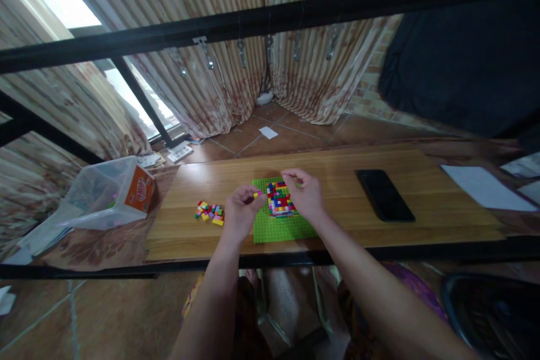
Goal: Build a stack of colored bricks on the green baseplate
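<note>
A green baseplate [264, 230] lies on the wooden board, bearing a low block of multicoloured toy bricks [280, 199]. My left hand [242, 211] is at the plate's left edge, thumb and fingers pinched on small yellow and pink toy bricks [257, 194]. Over the right side of the built block, my right hand [307, 194] has its thumb and forefinger drawn together; whatever is between them is hidden or too small to name. To the left of my left hand, a loose pile of small bricks [210, 212] lies on the board.
The wooden board [333, 230] carries a black phone-like slab [385, 195] at right. A clear plastic box [105, 194] with an orange label stands at left. White paper [485, 187] lies at far right. A black metal rail [236, 23] with hanging clips crosses beyond the board, before curtains.
</note>
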A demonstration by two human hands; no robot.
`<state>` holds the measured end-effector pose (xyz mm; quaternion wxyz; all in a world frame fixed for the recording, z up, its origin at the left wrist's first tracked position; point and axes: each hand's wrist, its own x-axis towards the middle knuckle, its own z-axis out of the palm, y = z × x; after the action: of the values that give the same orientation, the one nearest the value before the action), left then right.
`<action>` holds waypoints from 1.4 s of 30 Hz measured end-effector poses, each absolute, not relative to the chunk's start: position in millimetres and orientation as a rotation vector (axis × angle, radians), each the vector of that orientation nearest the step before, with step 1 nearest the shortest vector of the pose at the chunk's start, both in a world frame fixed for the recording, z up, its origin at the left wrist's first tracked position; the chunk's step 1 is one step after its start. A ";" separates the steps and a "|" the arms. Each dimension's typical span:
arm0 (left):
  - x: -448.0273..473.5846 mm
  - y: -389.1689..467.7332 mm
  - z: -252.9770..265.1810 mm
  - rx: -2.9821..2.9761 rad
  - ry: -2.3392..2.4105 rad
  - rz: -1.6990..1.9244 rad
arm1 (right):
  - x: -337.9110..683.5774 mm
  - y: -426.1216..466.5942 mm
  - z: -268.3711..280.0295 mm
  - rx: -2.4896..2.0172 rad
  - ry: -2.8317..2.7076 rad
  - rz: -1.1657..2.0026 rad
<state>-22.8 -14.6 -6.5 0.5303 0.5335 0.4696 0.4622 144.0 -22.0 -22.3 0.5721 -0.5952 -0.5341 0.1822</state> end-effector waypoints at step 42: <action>-1.2 -13.7 -3.7 1.056 0.806 1.174 | 136.8 -28.4 -14.8 -1.091 -1.219 0.974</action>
<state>-1.2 -13.7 -3.7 0.6321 0.4616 0.3524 0.5129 136.8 -28.4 -14.8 0.5801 -0.4666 -0.5216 0.4167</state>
